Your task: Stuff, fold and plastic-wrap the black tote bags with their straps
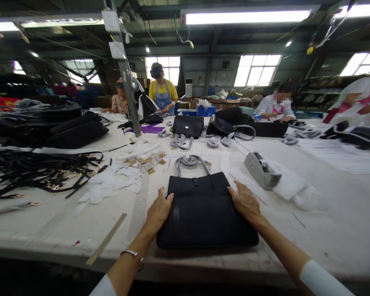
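A black handbag [203, 222] lies flat at the table's front edge, with a small strap tab near its top. A grey wrapped handle [193, 160] loops out beyond its far end. My left hand [158, 209] grips the bag's left side, thumb along the edge and some fingers hidden behind it. On the opposite side my right hand [245, 201] holds the bag, its thumb on the edge and its index finger stretched forward.
A tape dispenser [262, 170] stands to the right beside plastic wrap [305, 191]. Leftward are white paper scraps [111, 181], black straps [43, 168] and a flat strip [107, 238]. Other black bags [188, 126] and a metal post [129, 90] stand farther back. Several co-workers [163, 92] work across the table.
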A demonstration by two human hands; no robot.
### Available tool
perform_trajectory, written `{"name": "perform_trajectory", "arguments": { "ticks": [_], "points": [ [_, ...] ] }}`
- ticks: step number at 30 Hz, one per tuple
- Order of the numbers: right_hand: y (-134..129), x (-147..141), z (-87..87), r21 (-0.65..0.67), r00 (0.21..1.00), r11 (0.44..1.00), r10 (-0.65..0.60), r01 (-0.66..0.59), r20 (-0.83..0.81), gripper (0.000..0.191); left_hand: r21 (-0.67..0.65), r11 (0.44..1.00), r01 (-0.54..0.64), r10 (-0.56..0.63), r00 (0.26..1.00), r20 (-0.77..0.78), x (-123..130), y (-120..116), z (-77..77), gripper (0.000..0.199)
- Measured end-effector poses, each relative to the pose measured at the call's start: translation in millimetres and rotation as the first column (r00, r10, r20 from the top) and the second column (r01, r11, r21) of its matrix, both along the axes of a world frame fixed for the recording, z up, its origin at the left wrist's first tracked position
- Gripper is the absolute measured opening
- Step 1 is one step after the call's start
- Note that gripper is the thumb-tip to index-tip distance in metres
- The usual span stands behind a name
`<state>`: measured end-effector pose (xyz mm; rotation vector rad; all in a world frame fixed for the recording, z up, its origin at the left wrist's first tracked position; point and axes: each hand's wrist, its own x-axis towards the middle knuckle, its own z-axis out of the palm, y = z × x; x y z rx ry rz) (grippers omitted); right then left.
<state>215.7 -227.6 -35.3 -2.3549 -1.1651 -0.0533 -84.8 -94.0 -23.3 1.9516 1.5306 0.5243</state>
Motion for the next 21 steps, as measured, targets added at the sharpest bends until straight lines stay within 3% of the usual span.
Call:
{"name": "perform_trajectory", "arguments": {
  "ticks": [2,4,5,7,10,15,19,21],
  "points": [
    [-2,-4,1.6,0.101,0.970,0.983,0.129,-0.153,0.207,0.050,0.252,0.959,0.132,-0.089,0.980,-0.176,3,-6,4.6,0.052],
    [-1,-4,0.9,0.116,0.907,0.932,0.298,-0.344,0.298,0.045,0.391,0.865,0.316,-0.195,0.928,-0.318,10,-4,4.3,0.050],
    [0,-3,-0.2,0.109,0.880,0.902,0.372,-0.417,0.295,0.044,0.384,0.837,0.391,-0.252,0.897,-0.364,14,0,2.2,0.049],
    [5,2,-3.4,0.096,0.855,0.864,0.463,-0.494,0.233,0.044,0.279,0.843,0.460,-0.336,0.855,-0.395,23,13,-4.5,0.051],
    [12,10,-7.0,0.074,0.865,0.862,0.497,-0.501,0.069,0.050,0.133,0.891,0.435,-0.370,0.863,-0.343,32,34,-16.4,0.065],
    [17,14,0.4,0.019,0.855,0.890,0.444,-0.456,-0.267,0.065,0.115,0.891,0.440,-0.392,0.872,-0.294,30,50,-32.1,0.066],
    [14,8,6.8,0.071,0.855,0.907,0.416,-0.416,-0.308,0.066,0.165,0.900,0.404,-0.367,0.905,-0.216,28,57,-45.6,0.066],
    [14,4,5.4,0.150,0.890,0.932,0.360,-0.330,-0.280,0.060,0.170,0.912,0.373,-0.344,0.922,-0.179,30,64,-49.6,0.067]
  ]
}}
